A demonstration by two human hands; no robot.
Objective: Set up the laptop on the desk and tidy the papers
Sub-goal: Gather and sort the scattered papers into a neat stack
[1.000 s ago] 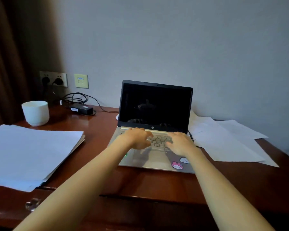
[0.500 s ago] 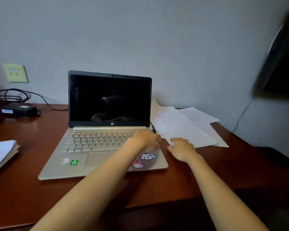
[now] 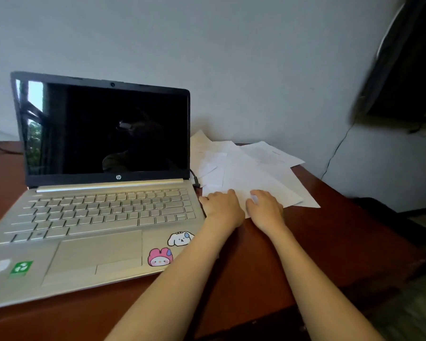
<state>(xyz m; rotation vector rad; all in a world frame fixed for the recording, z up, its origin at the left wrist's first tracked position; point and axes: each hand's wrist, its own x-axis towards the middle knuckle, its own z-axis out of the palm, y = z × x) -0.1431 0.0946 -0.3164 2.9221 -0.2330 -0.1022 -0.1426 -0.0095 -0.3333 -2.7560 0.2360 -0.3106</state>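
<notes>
A gold laptop stands open on the brown desk. Its screen is dark, and cartoon stickers sit on the palm rest. To its right, several loose white papers lie spread in an untidy overlap. My left hand rests on the near left corner of the papers, right beside the laptop's edge. My right hand lies next to it on the papers' near edge. Both palms face down, and the fingertips are partly hidden under the hands.
A black cable is plugged into the laptop's right side, next to the papers. A dark blurred object hangs at the upper right with a thin wire running down the wall. The desk's right edge is close to the papers.
Both hands left the laptop keyboard and moved right onto the loose papers. The view swung right, so the paper stack, cup and wall sockets on the left dropped out of sight.
</notes>
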